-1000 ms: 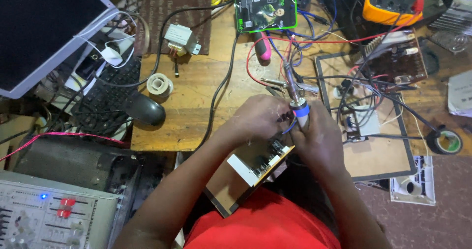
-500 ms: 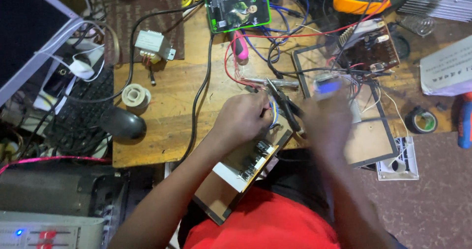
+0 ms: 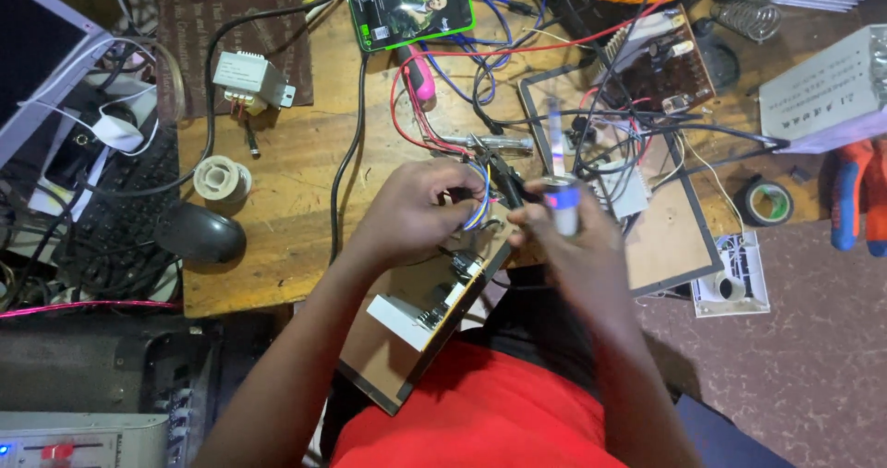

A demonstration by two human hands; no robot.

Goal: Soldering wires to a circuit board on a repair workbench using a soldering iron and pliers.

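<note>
My left hand point(image 3: 420, 211): I am gripping a bunch of thin wires point(image 3: 478, 200) with my fingers curled tight around them. The wires are blue, yellow and white.
My right hand point(image 3: 568, 246): I am holding a small round can-shaped part point(image 3: 560, 205) between my thumb and fingers. My hand is closed around it.
The round part: it is looking silver on top, with a blue band below. It is a bit blurry, so I cannot tell more.
The board point(image 3: 420, 316): it is a flat brown board, leaning tilted with one end on my lap and the other end at the front edge of the worktop point(image 3: 277, 246). I am seeing a white block and small dark parts on it. It is sitting right under my two hands.
Where my hands are: they are almost touching each other, over the front edge of the wooden worktop, near its middle.
Near my hands: red, black and blue cables are lying tangled just behind them.
Left side of the worktop: a black mouse point(image 3: 200, 233) is sitting at the front left corner, and a roll of solder point(image 3: 221, 178) is just behind it.
Right edge: a roll of dark tape point(image 3: 769, 201) is lying there.
</note>
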